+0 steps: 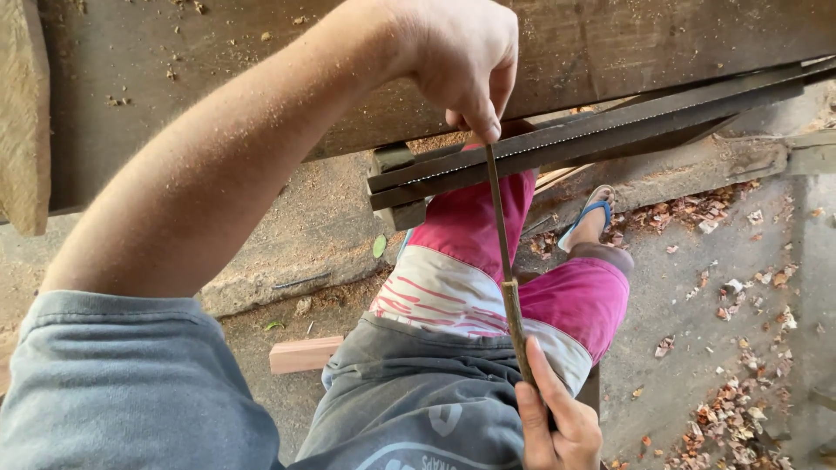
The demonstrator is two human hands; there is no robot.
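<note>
A thin metal file (498, 213) on a wooden handle (517, 326) was held steeply, its tip laid against the toothed edge of a long saw blade (592, 130) clamped between dark wooden strips (557, 157) under a heavy beam (627, 39). The file looked stiff, light and narrow — best gripped at both ends. Its tip was pinched between thumb and fingers of the left hand (466, 61), curled closed; the handle was grasped by the right hand (557, 426), fingers wrapped, forefinger laid along it. Below were seen pink shorts (488, 252), a blue sandal (592, 213) and sawdust-strewn ground (740, 287) — dead leaves scattered about.
</note>
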